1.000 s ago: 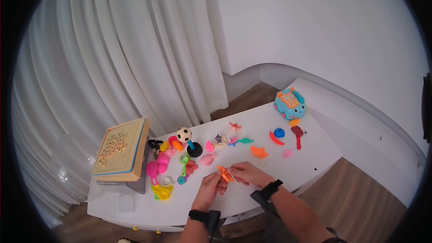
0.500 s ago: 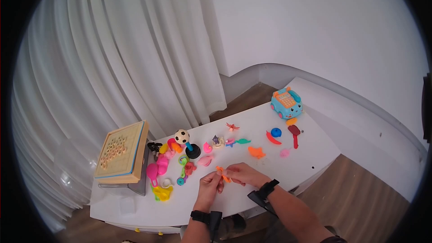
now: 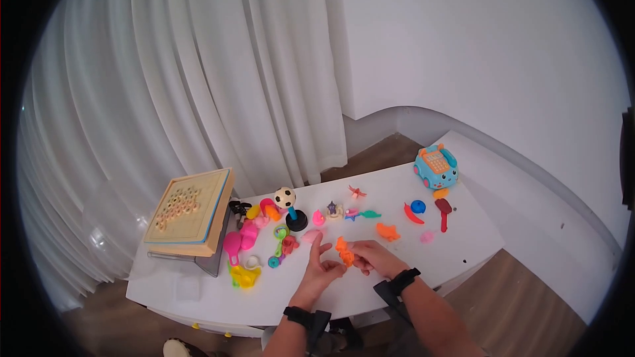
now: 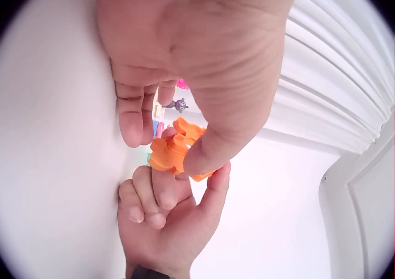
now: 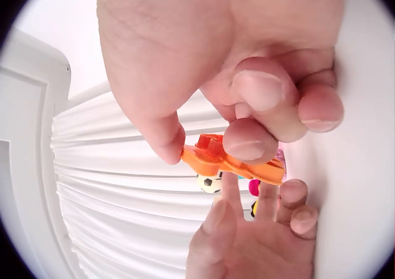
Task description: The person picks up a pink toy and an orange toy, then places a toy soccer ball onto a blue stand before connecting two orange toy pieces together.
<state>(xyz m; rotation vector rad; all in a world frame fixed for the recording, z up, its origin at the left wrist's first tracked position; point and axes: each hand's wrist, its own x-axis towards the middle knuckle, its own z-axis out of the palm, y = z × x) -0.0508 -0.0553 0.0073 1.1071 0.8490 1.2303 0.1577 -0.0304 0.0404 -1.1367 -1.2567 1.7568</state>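
Note:
My right hand [image 3: 378, 259] pinches an orange plastic toy piece [image 3: 343, 251] between thumb and index finger, just over the front of the white table [image 3: 264, 311]. In the right wrist view the piece [image 5: 207, 163] is flat with a wavy outline and a raised, ridged part. My left hand [image 3: 320, 277] is beside it on the left, fingers extended and thumb spread. Behind the hands, a pale pink toy [image 3: 311, 235] is partly covered by the left fingers. A second orange piece [image 3: 387, 231] lies to the right, beyond the right hand.
At left, a wooden board-game box [image 3: 188, 215] sits tilted on a clear bin. Near it are a football on a black stand [image 3: 296, 220], pink toys [image 3: 233, 246] and a yellow toy [image 3: 246, 276]. A toy phone [image 3: 436, 167] and red hammer-like toy [image 3: 444, 214] are at right.
The left fingers have let go of the orange toy piece and spread apart. The right hand still holds it, now turned with its broad side showing. The head view has shifted.

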